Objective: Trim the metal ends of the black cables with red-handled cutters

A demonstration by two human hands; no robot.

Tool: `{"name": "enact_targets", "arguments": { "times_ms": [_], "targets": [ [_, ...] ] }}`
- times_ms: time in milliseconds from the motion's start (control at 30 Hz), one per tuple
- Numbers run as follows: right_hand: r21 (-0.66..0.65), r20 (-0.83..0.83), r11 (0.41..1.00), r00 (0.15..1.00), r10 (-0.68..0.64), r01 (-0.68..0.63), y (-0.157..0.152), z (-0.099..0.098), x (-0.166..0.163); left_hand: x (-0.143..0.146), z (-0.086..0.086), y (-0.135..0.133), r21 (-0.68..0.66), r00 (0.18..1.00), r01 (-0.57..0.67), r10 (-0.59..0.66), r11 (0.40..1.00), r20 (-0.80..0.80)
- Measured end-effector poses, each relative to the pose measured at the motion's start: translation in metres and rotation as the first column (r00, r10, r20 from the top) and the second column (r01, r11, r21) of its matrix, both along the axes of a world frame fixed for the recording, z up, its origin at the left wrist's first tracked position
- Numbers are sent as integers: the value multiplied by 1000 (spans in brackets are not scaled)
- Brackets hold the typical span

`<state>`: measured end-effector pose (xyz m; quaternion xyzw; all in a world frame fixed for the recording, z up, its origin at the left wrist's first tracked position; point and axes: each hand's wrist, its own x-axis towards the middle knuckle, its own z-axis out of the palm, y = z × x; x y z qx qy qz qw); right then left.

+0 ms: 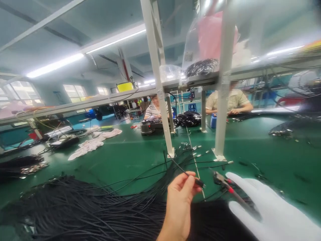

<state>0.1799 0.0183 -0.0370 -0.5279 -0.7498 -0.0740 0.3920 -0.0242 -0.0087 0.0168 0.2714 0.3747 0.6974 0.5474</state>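
Head: left hand (182, 191), one cable (181, 168); right hand (273, 205), probably one cutter (231, 190).

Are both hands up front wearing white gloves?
No, the right hand wears a white glove, but the left hand, holding a black plug, is bare.

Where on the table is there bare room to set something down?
Bare green tabletop shows between the pale cloth and the left white post, and just right of the right post, beyond the gloved right hand. Crowded: the near left, under black cables, and around the bare left hand and pliers.
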Motion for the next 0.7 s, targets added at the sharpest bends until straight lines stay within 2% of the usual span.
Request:
{"name": "enact_targets", "arguments": {
  "times_ms": [133,300,467,700],
  "targets": [
    [152,211,988,978,4,-37,-2,8,-5,1,0,0,5,998,-37,37,999,-55],
    [286,304,957,952,-40,-51,-2,3,-11,2,-5,0,40,991,-41,46,998,-127],
    [312,352,949,933,-73,-44,-2,3,-11,2,-4,1,24,992,-53,56,998,-116],
    [298,330,954,941,-69,-34,-5,10,-14,0,-3,1,12,994,-26,27,1000,-107]
  ]
}}
